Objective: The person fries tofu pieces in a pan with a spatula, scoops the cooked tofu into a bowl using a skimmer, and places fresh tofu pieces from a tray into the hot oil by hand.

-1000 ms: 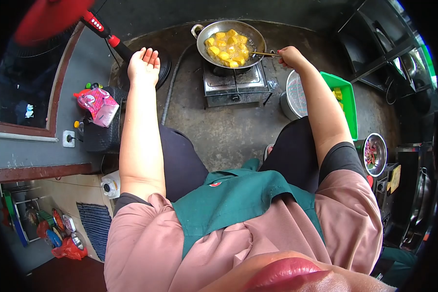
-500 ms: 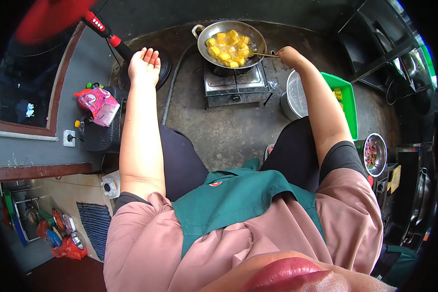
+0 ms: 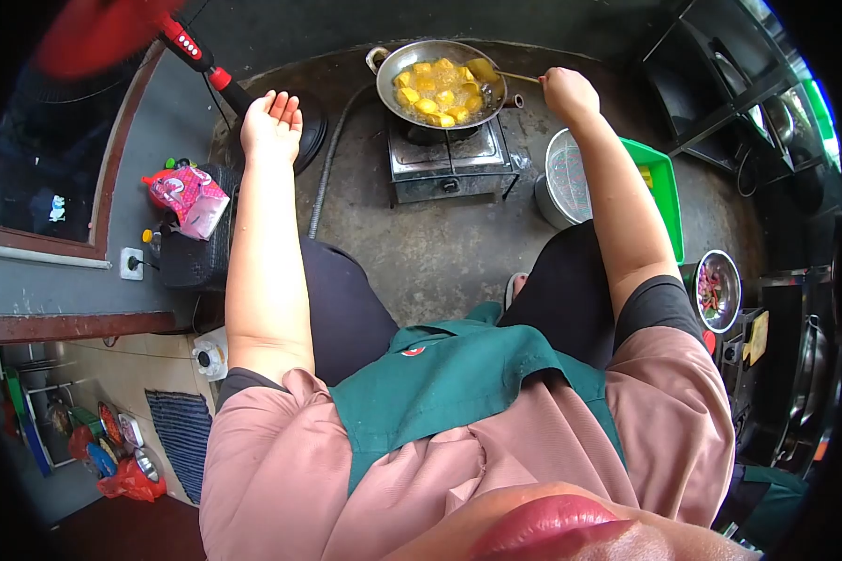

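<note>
A metal wok (image 3: pixel 390 101) sits on a single-burner stove (image 3: pixel 447 170), with several yellow pieces (image 3: pixel 428 106) in bubbling oil. My right hand (image 3: pixel 572 94) is closed on the thin handle of a spatula (image 3: pixel 486 71), right of the wok. The spatula's flat head is at the wok's upper right, over or in the oil. My left hand (image 3: pixel 272 122) is held up left of the wok, palm up, fingers slightly curled, with nothing in it.
Right of the stove stand a lidded metal pot (image 3: pixel 565 178) and a green tray (image 3: pixel 665 201) with yellow pieces. Farther right is a steel bowl (image 3: pixel 718 290) of red and green bits. A hose (image 3: pixel 323 178) runs left of the stove, near a red fan (image 3: pixel 189 45).
My right hand has risen slightly and moved right. The spatula head, earlier low at the wok's right side, now shows at its upper right. My left hand has barely shifted.
</note>
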The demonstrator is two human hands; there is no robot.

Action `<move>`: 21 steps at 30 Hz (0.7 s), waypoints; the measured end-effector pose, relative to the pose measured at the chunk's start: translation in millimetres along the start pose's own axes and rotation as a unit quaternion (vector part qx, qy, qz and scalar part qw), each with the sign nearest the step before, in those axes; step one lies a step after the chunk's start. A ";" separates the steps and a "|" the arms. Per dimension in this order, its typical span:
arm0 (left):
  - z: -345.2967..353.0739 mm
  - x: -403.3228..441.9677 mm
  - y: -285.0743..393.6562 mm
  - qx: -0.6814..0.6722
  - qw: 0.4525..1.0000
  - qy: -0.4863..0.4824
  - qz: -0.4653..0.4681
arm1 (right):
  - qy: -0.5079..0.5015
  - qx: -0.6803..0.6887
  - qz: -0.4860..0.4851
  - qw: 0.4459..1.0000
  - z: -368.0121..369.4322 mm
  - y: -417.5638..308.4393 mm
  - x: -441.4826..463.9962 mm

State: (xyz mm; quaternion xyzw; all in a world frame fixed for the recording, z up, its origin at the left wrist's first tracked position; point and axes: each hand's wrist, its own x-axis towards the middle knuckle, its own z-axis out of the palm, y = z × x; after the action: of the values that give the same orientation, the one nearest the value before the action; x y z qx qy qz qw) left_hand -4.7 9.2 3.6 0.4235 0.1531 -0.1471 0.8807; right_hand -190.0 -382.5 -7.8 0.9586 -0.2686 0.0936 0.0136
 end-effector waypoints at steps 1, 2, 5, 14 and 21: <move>-1.3 -0.8 0.9 0.000 1.000 -0.001 0.001 | 0.024 0.004 -0.018 1.000 -0.6 -3.0 -1.6; -2.2 -2.3 2.0 0.001 1.000 -0.002 0.004 | 0.048 0.007 -0.035 0.998 0.6 -5.4 -2.8; -6.2 -6.8 6.0 0.004 1.000 -0.005 0.011 | 0.082 0.023 -0.070 0.994 2.3 -11.4 -6.7; -20.1 -18.9 20.7 0.007 0.999 -0.002 0.031 | 0.027 0.024 -0.094 0.995 1.7 -26.1 -21.2; -32.0 -28.7 30.9 0.009 0.999 -0.003 0.040 | -0.020 -0.024 -0.089 0.996 4.6 -29.3 -17.5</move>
State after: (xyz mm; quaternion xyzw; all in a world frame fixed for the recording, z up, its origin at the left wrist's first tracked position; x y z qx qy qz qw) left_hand -23.4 56.7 17.6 0.4369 0.1317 -0.1141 0.8825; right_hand -188.8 -348.8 -14.9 0.9798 -0.1845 0.0660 0.0397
